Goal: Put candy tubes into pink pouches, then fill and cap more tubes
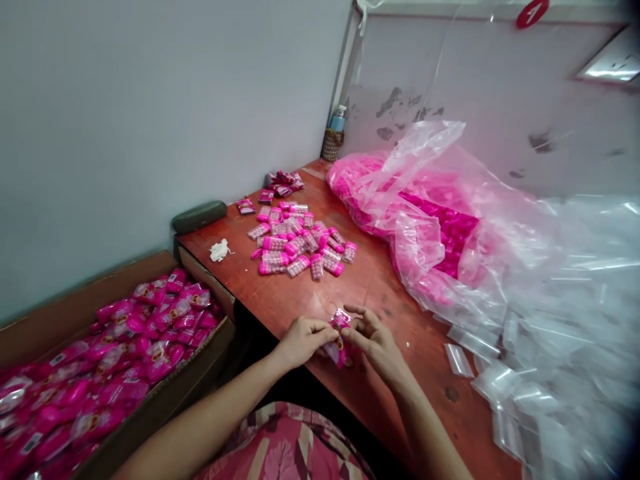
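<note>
Beside the red table [383,283], on its left, stands a cardboard box [213,357] of pink packages [163,313]; on the table sit a translucent plastic bag [420,247] and pink-capped tubes [274,259]; at its near edge, left hand [304,340] and right hand [376,343] pinch a pink packet [341,343].

I'm in what looks like a packing workshop, judging by the bulk of identical goods: a cardboard box [226,337] full of wrapped pink packs [170,313], a heap of pink-capped tubes [295,243], and loose clear sleeves [545,393] beside a big plastic bag [425,170]. My worn red table [375,287] and the scuffed wall [480,100] (with a numbered red sign [533,12] above) look like a workplace too.
</note>
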The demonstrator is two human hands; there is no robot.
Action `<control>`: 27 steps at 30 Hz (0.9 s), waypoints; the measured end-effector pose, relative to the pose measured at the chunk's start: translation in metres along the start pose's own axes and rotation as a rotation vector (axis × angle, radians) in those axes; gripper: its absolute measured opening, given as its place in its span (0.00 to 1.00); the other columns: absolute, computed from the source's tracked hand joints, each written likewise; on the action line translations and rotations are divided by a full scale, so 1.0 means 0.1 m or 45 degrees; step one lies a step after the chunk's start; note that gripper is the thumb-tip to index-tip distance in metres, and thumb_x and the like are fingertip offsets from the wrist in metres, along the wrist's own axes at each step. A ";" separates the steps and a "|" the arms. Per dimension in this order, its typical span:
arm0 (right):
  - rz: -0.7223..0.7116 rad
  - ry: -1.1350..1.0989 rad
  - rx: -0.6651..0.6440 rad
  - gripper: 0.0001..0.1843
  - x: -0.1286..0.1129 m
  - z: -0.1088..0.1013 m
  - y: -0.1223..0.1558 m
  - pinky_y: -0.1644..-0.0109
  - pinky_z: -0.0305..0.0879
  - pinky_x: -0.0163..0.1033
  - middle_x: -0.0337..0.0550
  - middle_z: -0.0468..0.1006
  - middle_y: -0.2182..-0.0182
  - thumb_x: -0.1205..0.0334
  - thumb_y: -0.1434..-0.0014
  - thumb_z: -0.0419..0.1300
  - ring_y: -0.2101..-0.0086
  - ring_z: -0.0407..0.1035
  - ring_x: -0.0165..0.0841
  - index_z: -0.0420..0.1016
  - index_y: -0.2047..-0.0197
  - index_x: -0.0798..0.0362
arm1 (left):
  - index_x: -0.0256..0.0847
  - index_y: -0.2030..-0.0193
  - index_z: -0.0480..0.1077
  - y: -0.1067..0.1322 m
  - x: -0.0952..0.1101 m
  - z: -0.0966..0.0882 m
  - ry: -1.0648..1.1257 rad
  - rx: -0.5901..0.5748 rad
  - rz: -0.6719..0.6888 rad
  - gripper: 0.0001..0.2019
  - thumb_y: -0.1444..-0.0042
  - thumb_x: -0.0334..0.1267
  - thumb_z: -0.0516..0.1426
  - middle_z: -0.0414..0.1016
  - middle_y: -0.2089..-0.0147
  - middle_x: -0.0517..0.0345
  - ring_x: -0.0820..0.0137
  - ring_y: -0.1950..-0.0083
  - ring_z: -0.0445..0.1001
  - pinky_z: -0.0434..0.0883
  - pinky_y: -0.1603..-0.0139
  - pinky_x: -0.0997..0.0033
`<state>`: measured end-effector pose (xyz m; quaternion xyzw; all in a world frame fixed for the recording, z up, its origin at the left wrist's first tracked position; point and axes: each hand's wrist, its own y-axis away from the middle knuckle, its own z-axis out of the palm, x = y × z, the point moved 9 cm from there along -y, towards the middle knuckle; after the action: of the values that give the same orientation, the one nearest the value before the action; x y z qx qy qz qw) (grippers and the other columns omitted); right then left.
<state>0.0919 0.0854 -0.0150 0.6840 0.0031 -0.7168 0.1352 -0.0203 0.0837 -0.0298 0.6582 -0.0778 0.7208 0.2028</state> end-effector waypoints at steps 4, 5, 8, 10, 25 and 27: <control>-0.043 0.548 -0.151 0.16 -0.13 0.09 -0.34 0.76 0.59 0.32 0.36 0.72 0.79 0.54 0.49 0.59 0.78 0.66 0.30 0.69 0.59 0.54 | 0.35 0.77 0.75 0.04 -0.15 -0.19 0.136 0.124 -0.105 0.13 0.55 0.44 0.61 0.72 0.81 0.57 0.72 0.79 0.69 0.65 0.75 0.76; -0.088 0.762 -0.070 0.15 -0.20 0.07 -0.47 0.74 0.60 0.33 0.37 0.73 0.78 0.52 0.47 0.57 0.77 0.68 0.31 0.71 0.61 0.54 | 0.34 0.77 0.75 0.06 -0.19 -0.25 0.170 0.189 -0.120 0.13 0.57 0.44 0.62 0.72 0.81 0.57 0.73 0.80 0.68 0.64 0.76 0.76; -0.185 1.236 0.220 0.15 -0.42 0.09 -0.85 0.66 0.62 0.38 0.44 0.76 0.71 0.51 0.44 0.53 0.67 0.71 0.38 0.72 0.61 0.53 | 0.33 0.77 0.74 0.14 -0.30 -0.38 0.322 0.353 -0.178 0.13 0.58 0.43 0.63 0.71 0.81 0.56 0.74 0.80 0.67 0.64 0.76 0.77; -0.194 1.340 0.302 0.16 -0.46 0.19 -1.05 0.60 0.61 0.42 0.51 0.75 0.63 0.53 0.44 0.54 0.59 0.69 0.43 0.70 0.56 0.53 | 0.32 0.79 0.73 0.21 -0.35 -0.48 0.420 0.476 -0.195 0.13 0.61 0.43 0.65 0.71 0.81 0.57 0.75 0.80 0.67 0.64 0.77 0.78; -0.146 1.625 0.137 0.16 -0.29 0.25 -0.76 0.70 0.63 0.38 0.47 0.75 0.74 0.56 0.37 0.43 0.72 0.71 0.37 0.66 0.68 0.54 | 0.34 0.71 0.68 0.16 -0.44 -0.76 1.456 0.920 -0.176 0.05 0.51 0.30 0.61 0.71 0.76 0.59 0.75 0.75 0.72 0.73 0.73 0.76; -0.035 0.973 0.046 0.19 -0.10 0.35 -0.43 0.77 0.61 0.35 0.41 0.72 0.80 0.49 0.38 0.41 0.80 0.68 0.33 0.63 0.71 0.52 | 0.34 0.70 0.68 0.12 -0.43 -0.76 1.505 0.933 -0.144 0.04 0.50 0.29 0.60 0.72 0.74 0.59 0.74 0.74 0.72 0.73 0.71 0.74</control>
<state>0.0491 0.1223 -0.0103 0.9041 0.0499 -0.4119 0.1026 -0.0925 0.0934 -0.0794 0.1847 0.3281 0.9263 0.0133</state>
